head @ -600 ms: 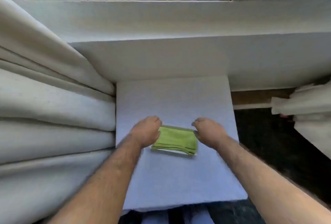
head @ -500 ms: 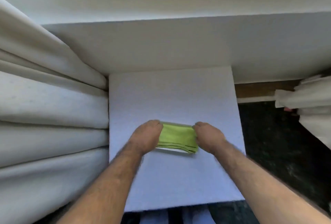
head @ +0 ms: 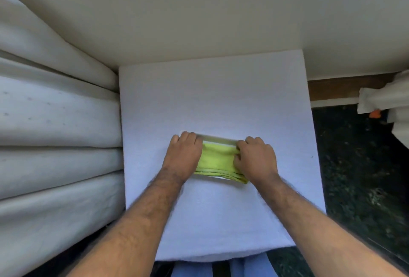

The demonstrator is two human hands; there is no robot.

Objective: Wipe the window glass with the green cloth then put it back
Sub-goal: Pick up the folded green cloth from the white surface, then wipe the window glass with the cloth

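The folded green cloth (head: 218, 161) lies on a white cloth-covered surface (head: 210, 99), with a thin white edge showing along its far and near sides. My left hand (head: 182, 157) covers the cloth's left end, fingers curled down over it. My right hand (head: 256, 159) grips the right end, its fingers bent into the fabric. Only the middle of the cloth shows between the two hands. The window glass is out of view.
A plain pale wall (head: 221, 11) rises behind the surface. Thick folds of white curtain (head: 55, 121) press against its left edge. On the right are dark floor (head: 358, 166), another curtain end (head: 385, 99) and a small orange object (head: 375, 113).
Both hands have closed in from the cloth's sides onto its ends. My view has tipped down, and the window frame has left the picture.
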